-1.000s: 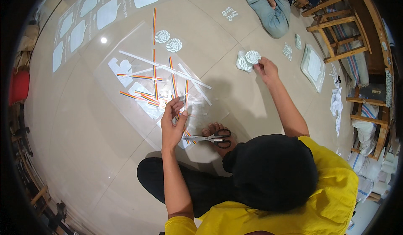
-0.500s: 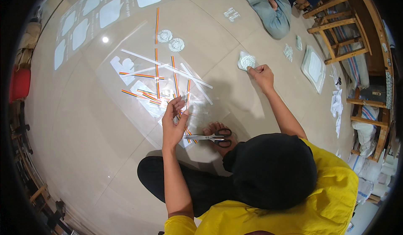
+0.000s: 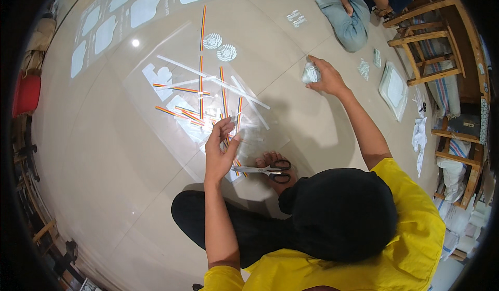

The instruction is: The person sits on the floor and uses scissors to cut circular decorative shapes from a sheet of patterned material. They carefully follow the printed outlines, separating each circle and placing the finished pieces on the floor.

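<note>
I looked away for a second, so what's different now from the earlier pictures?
The right grip moved its round patterned piece left, over the pale pile, then opened from a pinch to span them; whether it touches is unclear. The left grip, scissors and striped strips stayed put.

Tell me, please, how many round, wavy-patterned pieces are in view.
3 visible: two round pieces close together, right of the upper rainbow strip, and one patterned disc by the right hand; more may be hidden beneath it.
</note>
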Available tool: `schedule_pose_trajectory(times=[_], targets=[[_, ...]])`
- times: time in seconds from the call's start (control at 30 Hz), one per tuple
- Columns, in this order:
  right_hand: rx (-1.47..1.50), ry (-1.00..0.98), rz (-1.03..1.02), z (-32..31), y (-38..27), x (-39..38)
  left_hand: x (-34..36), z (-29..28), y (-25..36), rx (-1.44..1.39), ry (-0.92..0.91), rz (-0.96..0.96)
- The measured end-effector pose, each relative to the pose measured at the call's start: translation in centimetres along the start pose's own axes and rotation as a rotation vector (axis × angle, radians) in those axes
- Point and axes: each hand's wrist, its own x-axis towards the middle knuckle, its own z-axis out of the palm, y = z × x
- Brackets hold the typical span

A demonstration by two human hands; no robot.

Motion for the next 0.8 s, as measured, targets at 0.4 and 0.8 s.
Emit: schedule_pose_trajectory(times=[0.4, 0.8], targets=[[0.149, 0.324, -0.144, 4.4, -6.2, 5.0, 0.3, 0.3, -0.1, -0.006, 0.0, -0.055], [0.11, 0.204, 0.056, 10.8, -21.4, 15.9, 0.9, -0.3, -1.6, -0.047, 0.055, -0.075]])
